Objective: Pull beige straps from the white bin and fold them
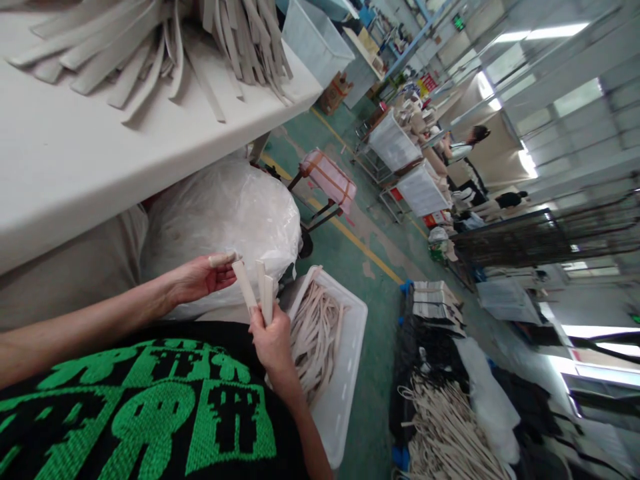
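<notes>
My right hand [273,341] grips several cream fabric strips [261,288] near their lower ends, and their tops stand up past my fingers. My left hand [200,279] is palm up beside them, close to the top of the longest strip. A pale wrap or small piece [222,260] sits at its fingers, and I cannot tell which. Below my right hand, a white plastic crate [345,373] holds a tangled pile of similar strips [315,340]. My right forearm passes over the crate's near rim.
Above my hands, a white table [90,160] carries a heap of beige strips [150,53]. A large translucent plastic sack [225,213] stands beside my left hand. Bundled black and cream goods [445,427] lie on the right, and a co-worker [467,141] stands far off among white-binned carts.
</notes>
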`<action>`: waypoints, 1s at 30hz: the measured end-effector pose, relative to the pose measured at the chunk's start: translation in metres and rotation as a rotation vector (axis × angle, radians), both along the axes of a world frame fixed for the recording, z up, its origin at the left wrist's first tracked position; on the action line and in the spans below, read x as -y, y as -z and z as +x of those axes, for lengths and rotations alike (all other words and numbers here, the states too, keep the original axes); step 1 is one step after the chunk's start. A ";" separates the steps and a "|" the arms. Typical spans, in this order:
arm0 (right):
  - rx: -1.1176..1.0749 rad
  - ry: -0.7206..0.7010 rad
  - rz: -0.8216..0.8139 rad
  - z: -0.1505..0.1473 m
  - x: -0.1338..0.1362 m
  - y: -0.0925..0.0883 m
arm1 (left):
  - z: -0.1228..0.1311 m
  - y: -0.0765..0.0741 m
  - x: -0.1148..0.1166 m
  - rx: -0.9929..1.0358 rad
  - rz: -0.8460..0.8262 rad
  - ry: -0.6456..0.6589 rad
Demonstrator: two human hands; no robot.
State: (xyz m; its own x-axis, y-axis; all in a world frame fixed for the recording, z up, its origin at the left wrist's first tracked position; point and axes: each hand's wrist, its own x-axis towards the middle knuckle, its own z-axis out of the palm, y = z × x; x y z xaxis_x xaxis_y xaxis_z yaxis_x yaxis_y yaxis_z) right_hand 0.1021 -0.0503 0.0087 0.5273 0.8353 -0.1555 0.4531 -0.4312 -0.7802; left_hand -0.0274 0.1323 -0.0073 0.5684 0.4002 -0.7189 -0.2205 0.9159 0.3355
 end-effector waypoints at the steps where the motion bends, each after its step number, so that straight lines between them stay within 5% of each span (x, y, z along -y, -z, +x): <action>1: 0.021 -0.001 -0.003 0.000 -0.001 0.000 | 0.000 0.001 0.000 0.002 0.000 -0.001; 14: 0.209 0.018 0.040 -0.002 -0.005 0.004 | 0.004 -0.014 -0.001 -0.071 -0.005 -0.064; 30: 0.292 -0.019 0.051 -0.011 -0.006 0.014 | 0.008 -0.010 0.008 -0.080 0.072 -0.032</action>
State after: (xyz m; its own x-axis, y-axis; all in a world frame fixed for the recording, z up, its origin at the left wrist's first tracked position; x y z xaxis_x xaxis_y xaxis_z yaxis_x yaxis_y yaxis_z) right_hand 0.0911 -0.0439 -0.0050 0.5277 0.8484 0.0430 0.6694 -0.3842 -0.6359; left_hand -0.0197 0.1247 0.0031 0.4967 0.4694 -0.7301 -0.2190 0.8817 0.4179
